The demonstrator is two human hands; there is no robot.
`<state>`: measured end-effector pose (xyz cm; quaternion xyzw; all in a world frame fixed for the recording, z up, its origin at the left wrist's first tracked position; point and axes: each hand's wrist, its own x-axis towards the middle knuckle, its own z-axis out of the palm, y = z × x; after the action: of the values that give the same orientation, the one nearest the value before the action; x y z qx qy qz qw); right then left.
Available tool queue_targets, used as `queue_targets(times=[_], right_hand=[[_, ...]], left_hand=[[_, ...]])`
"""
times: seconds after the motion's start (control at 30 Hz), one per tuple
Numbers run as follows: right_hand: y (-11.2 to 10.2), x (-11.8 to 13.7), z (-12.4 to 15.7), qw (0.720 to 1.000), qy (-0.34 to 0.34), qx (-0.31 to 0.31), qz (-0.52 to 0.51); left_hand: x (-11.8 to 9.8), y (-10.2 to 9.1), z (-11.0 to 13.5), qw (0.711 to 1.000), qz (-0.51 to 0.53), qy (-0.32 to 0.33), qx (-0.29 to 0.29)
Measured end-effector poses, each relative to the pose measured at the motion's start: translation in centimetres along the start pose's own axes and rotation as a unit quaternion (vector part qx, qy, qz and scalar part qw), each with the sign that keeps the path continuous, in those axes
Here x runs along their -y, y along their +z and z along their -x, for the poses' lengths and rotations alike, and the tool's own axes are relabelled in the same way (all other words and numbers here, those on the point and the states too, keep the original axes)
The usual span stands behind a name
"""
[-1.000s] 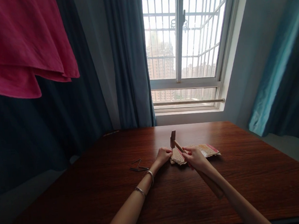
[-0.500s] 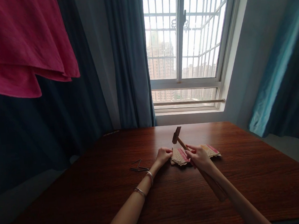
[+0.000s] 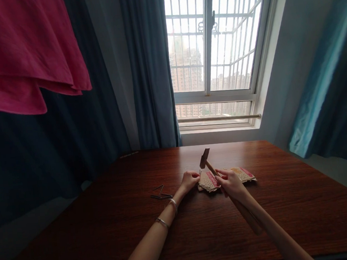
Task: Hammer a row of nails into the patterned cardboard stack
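Note:
Between the fingertips of my left hand (image 3: 190, 180) a thin nail (image 3: 200, 172) stands nearly upright at the left end of a stack of pale pieces (image 3: 207, 182). These pieces carry dotted patterns with pink and yellow bands, and their edges are fanned out; their material is hard to make out. My right hand (image 3: 232, 184) is wrapped round the wooden handle of a hammer (image 3: 205, 159). The hammer's metal head hangs in the air just above and beside the nail. My right hand hides the middle of the stack.
Several loose nails (image 3: 161, 196) lie on the brown wooden table (image 3: 109, 228), left of my left hand. Beyond the table's far edge is a barred window (image 3: 212, 53) with blue curtains (image 3: 150, 67). A pink cloth (image 3: 27, 53) hangs at upper left.
The hammer head has dropped very slightly toward the nail. The nail leans a little more to the right. Otherwise both hands keep nearly the same place.

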<state>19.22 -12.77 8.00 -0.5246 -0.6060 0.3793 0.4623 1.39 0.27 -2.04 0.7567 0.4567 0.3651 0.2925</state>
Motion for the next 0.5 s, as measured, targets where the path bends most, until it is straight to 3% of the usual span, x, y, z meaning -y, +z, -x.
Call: queue_targets(times=[0.5], right_hand=[[-1.2,-4.3,0.0,0.989,0.074,-0.063,-0.115]], left_hand=[[0.4,-0.7,-0.4,0.99,0.134,-0.049,-0.018]])
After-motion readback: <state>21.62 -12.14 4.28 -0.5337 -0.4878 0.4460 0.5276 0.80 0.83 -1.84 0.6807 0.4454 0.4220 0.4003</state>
